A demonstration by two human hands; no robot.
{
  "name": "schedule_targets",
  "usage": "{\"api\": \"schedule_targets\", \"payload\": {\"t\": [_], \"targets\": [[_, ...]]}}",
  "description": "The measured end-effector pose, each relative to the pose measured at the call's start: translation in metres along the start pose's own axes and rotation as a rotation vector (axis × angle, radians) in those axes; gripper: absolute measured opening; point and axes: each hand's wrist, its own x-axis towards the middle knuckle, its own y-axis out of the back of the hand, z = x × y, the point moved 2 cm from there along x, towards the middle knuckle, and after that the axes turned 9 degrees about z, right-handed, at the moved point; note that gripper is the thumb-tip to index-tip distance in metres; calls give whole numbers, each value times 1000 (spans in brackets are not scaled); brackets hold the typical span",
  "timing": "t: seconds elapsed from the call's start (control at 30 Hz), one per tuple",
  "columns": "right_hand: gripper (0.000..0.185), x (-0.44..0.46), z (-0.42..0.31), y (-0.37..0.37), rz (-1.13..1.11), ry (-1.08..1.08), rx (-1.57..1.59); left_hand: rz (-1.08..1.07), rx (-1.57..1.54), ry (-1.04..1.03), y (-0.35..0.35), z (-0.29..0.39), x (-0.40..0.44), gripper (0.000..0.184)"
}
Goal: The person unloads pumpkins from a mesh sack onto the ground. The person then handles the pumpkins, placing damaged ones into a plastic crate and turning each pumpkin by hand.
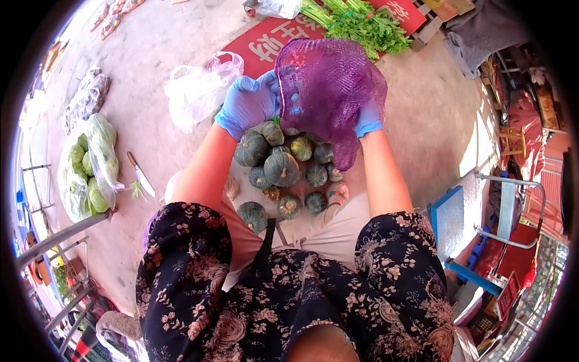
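One net; over ten pumpkins

Arms forward, left hand curled (right hand partly hidden)

The left grip holds a net above squashes on the floor, the right grip partly hidden by it; cabbages lie toward the floor's left edge.

There on the floor, a red sheet flashes big white Chinese characters, running from near its left corner toward the far edge; one looks like 王, the rest unclear! Farther right, a red panel carries more white writing, unreadable here.
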Motion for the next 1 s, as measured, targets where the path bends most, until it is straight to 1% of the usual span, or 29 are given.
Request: {"api": "schedule_targets", "payload": {"t": [0.07,0.1,0.17,0.2,0.27,0.3,0.37,0.4,0.43,0.47,0.5,0.53,0.57,0.6,0.63,0.67,0.7,0.77,0.8,0.87,0.9,0.97,1.0], "targets": [[33,-9,-16,-19,-119,67,136,45,-43,143,7,-3,-1,68],[33,-10,-21,-20,-143,204,-84,38,-23,278,8,-8,1,59],[33,-11,-29,-24,-181,478,-526,306,537,184,63,-22,14,51],[33,-14,-32,-27,-175,487,-452,439,816,125,89,-27,20,46],[32,-24,-33,-36,-174,501,-300,168,1593,-387,94,-39,31,39],[34,-28,-31,-41,-154,508,-384,186,1707,-531,91,-44,35,43],[36,-25,-19,-36,-236,328,-21,283,1937,-829,83,-54,40,53],[37,-19,-12,-33,-291,230,160,426,1968,-727,64,-53,36,55],[39,-15,-8,-28,-279,323,-33,421,2068,-748,105,-56,61,57],[39,-18,-9,-29,-263,220,89,546,2127,-677,62,-51,43,56],[40,-21,-11,-30,-239,120,215,610,2109,-647,65,-51,46,58],[40,-19,-11,-27,-256,40,324,527,2181,-697,68,-50,51,48],[41,-17,-11,-24,-266,-41,433,414,2284,-581,45,-47,47,35],[41,0,3,-4,-311,125,231,342,2315,-506,49,-50,47,30],[41,10,10,5,-345,292,28,432,2290,-404,45,-51,43,28],[42,11,5,1,-332,409,-212,518,2253,-298,42,-53,40,27],[42,10,-3,-6,-312,520,-453,562,2208,-358,53,-52,42,25],[43,15,-8,-9,-273,877,-1233,639,2113,-464,85,-47,51,23],[44,18,-2,-7,-353,706,-1073,692,2010,-266,59,-36,42,27],[45,17,13,0,-481,362,-739,519,1728,-976,109,-36,55,34],[46,0,9,-9,-501,280,-866,490,1652,-999,113,-34,56,34],[47,-20,8,-22,-555,100,-1132,518,1533,-766,100,-26,53,35],[46,-23,17,-22,-493,148,-1458,525,1463,-680,96,-22,52,35]]}}
